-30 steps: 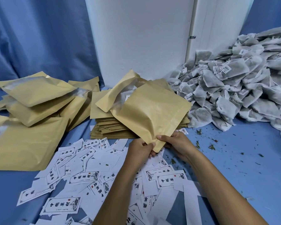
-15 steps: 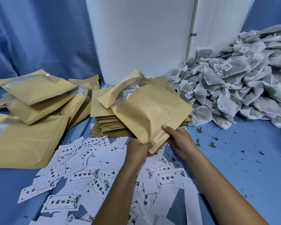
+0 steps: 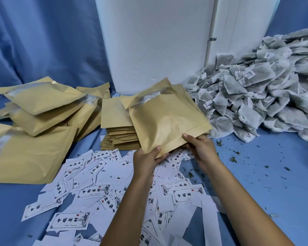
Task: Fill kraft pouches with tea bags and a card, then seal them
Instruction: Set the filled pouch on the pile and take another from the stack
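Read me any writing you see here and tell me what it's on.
"中国茶材": large characters on the white cards, seen upside down from the camera.
Small print and red seal on the cards: too small to read.
Barcode tags on the tea bags: too blurred to read.
Kraft pouch: no print visible.

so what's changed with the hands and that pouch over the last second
The right hand has slid from the near corner of the kraft pouch to the right along its bottom edge. The left hand still pinches that corner, and the pouch is tipped a little further right. The filled pouches, cards and tea bag heap lie as before.
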### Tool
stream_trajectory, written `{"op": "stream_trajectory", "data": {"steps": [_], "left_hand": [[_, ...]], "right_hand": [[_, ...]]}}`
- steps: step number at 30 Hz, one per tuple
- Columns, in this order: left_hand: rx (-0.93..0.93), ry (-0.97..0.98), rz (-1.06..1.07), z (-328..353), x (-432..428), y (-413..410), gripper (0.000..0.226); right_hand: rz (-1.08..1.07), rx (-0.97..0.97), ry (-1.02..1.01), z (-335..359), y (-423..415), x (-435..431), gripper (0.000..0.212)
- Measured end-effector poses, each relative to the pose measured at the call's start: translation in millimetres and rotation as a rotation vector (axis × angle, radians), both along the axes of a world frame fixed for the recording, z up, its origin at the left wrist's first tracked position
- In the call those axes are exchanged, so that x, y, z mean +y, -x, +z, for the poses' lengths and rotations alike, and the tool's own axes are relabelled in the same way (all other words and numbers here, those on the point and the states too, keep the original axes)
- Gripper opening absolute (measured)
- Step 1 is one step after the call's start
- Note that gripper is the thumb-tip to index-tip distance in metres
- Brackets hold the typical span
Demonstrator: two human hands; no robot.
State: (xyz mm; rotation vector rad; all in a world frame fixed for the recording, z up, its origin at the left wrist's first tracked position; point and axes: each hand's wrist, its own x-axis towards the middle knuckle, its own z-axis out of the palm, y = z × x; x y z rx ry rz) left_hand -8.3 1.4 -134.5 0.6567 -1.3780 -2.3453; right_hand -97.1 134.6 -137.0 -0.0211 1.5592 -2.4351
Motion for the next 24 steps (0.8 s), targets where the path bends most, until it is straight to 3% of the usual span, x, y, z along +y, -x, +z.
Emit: {"op": "stream_trajectory", "data": {"steps": [3,8,12,24], "left_hand": [[-0.022,0.089,0.059,0.6,-2.4,-0.2,0.011],[-0.063,0.216,0.047,-0.8,-4.6,-2.5,0.012],[-0.078,0.335,0.039,1.4,-5.2,-3.5,0.010],[-0.073,0.359,0.029,0.8,-8.5,-4.3,0.010]], "right_hand": [[-0.085,-0.020,-0.020,-1.6,-0.4,-1.8,0.011],[-0.119,-0.051,0.167,-1.2,4.3,4.4,0.007],[-0.136,-0.080,0.152,-4.0,8.1,7.9,0.007],[-0.212,-0.070,0.151,-3.5,9.4,14.4,0.006]]}}
